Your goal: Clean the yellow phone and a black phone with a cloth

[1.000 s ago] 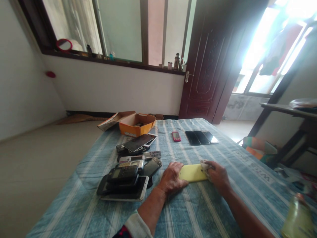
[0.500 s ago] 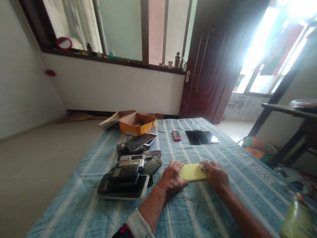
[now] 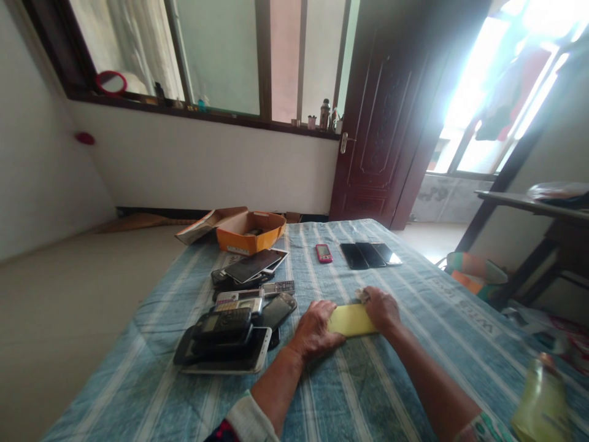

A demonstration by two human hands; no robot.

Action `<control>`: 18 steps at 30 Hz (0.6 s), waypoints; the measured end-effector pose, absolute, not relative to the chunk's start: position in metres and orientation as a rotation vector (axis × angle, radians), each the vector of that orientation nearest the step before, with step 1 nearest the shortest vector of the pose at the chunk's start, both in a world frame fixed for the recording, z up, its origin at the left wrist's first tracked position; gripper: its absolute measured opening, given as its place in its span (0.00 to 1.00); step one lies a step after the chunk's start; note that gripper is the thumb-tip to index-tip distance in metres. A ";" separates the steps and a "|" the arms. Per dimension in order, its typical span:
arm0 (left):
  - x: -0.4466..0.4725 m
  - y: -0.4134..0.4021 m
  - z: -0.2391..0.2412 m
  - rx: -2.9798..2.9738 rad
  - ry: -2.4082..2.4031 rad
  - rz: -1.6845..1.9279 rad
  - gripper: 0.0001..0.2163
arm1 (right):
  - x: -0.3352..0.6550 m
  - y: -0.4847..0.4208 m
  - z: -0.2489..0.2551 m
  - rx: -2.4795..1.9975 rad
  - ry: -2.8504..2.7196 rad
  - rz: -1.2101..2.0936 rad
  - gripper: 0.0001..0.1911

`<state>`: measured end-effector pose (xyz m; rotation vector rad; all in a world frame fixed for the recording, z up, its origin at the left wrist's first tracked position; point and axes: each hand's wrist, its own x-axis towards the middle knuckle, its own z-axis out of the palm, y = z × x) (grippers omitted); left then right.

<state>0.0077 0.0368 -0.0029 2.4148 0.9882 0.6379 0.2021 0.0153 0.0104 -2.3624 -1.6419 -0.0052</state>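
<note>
A flat, phone-sized yellow phone (image 3: 351,320) lies on the striped cloth, its plain side up. My left hand (image 3: 317,328) grips its left end, thumb on the near edge and fingers on the far one. At the other end, my right hand (image 3: 383,310) is closed on a crumpled white tissue (image 3: 361,295), which sticks out at the phone's far right edge. Beside my left hand lies a dark touchscreen phone (image 3: 278,311), part of a pile with a black keypad phone (image 3: 227,322) and a large white-edged phone (image 3: 260,353).
An orange box (image 3: 251,236) with its lid open stands at the table's far left. Beyond my hands lie a small red phone (image 3: 324,253) and several dark phones (image 3: 369,255) in a row. A yellowish bottle (image 3: 540,399) stands at the near right.
My right hand has moved with the tissue toward the far edge of the yellow phone. My left hand keeps its grip. The whole view has shifted slightly.
</note>
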 end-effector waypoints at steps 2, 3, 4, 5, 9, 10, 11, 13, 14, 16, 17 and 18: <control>0.008 0.037 -0.003 2.413 0.988 0.644 0.22 | 0.201 0.011 0.010 -2.343 -1.689 -0.018 0.16; 0.008 0.037 -0.004 2.410 0.988 0.645 0.22 | 0.200 0.008 0.009 -2.335 -1.716 -0.023 0.16; 0.008 0.037 -0.004 2.406 0.988 0.645 0.21 | 0.200 0.004 0.009 -2.334 -1.738 -0.027 0.16; 0.008 0.037 -0.004 2.402 0.989 0.645 0.21 | 0.200 -0.001 0.008 -2.341 -1.757 -0.027 0.16; 0.008 0.036 -0.004 2.395 0.985 0.645 0.22 | 0.202 -0.018 0.007 -2.375 -1.804 -0.002 0.17; 0.008 0.036 -0.004 2.398 0.983 0.646 0.21 | 0.202 -0.019 0.007 -2.375 -1.806 0.005 0.17; 0.008 0.036 -0.005 2.403 0.980 0.650 0.21 | 0.203 -0.019 0.007 -2.374 -1.797 0.010 0.16; 0.009 0.037 -0.005 2.414 0.979 0.667 0.21 | 0.203 -0.015 0.008 -2.368 -1.754 0.015 0.16; 0.009 0.037 -0.006 2.418 0.978 0.674 0.21 | 0.203 -0.011 0.008 -2.361 -1.728 0.014 0.16; 0.009 0.037 -0.006 2.421 0.979 0.673 0.21 | 0.202 -0.001 0.010 -2.352 -1.680 0.006 0.17; 0.009 0.037 -0.005 2.421 0.980 0.667 0.21 | 0.201 0.004 0.011 -2.348 -1.665 0.001 0.17; 0.008 0.037 -0.005 2.421 0.981 0.661 0.21 | 0.201 0.008 0.012 -2.349 -1.655 0.000 0.17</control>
